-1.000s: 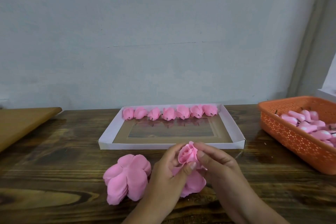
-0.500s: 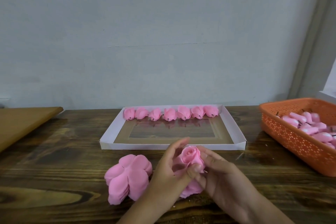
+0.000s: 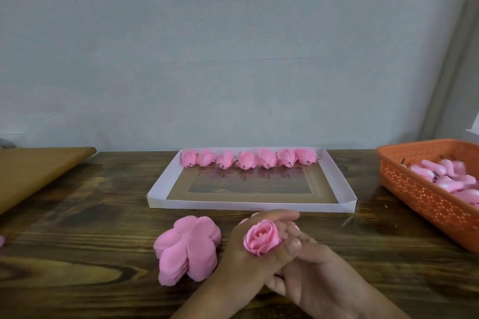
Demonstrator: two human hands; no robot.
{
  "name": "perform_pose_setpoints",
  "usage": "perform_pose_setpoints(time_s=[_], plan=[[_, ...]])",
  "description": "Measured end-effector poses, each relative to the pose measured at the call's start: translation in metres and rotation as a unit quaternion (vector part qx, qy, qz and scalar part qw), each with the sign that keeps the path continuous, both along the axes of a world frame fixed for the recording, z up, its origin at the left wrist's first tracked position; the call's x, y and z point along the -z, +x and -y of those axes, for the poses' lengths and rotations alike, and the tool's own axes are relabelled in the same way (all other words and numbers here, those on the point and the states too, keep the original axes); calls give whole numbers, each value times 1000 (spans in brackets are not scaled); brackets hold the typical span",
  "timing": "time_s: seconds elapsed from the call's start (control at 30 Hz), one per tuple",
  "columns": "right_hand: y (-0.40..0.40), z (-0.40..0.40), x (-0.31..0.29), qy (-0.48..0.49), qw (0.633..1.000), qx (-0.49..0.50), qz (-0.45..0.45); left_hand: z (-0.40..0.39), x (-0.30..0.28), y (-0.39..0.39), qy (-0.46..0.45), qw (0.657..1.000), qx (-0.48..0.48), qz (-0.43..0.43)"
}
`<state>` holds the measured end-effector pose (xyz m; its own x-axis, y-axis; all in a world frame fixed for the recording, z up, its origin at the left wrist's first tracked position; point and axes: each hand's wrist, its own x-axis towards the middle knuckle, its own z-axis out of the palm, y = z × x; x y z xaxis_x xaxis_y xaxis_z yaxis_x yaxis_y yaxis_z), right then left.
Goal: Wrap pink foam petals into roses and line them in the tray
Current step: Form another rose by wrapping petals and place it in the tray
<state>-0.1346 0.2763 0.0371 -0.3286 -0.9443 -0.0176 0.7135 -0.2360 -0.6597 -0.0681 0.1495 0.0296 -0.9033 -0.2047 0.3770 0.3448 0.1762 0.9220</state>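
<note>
We record one rolled pink foam rose (image 3: 262, 240), bloom facing up, held low over the dark wooden table (image 3: 77, 228) just in front of the shallow white cardboard tray (image 3: 248, 206): our left hand (image 3: 246, 254) curls around it from the left with the index finger arched over its far side, and our right hand (image 3: 308, 274) grips it from below and the right, thumb tip against the petals. Seven finished pink foam roses (image 3: 248, 158) lie in a row along the tray's far wall. A flat stack of pink foam petals (image 3: 188, 248) rests on the table just left of the left hand, and an orange perforated plastic basket (image 3: 425, 199) of pink foam pieces stands at the right edge.
</note>
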Motion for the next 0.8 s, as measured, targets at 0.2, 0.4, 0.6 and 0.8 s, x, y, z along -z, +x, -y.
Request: perform_pose_setpoints(time_s=[0.2,0.4,0.6,0.8], plan=[[-3,0,-3,74,991,33,-110,-4,-1,-1,135,989,-6,61],[6,-1,14,199,719,269,-609,8,-3,-7,403,904,36,136],[9,4,30,193,590,328,-712,3,2,-10,399,909,25,117],[11,3,24,178,561,353,-727,-4,-6,-4,298,948,38,106]])
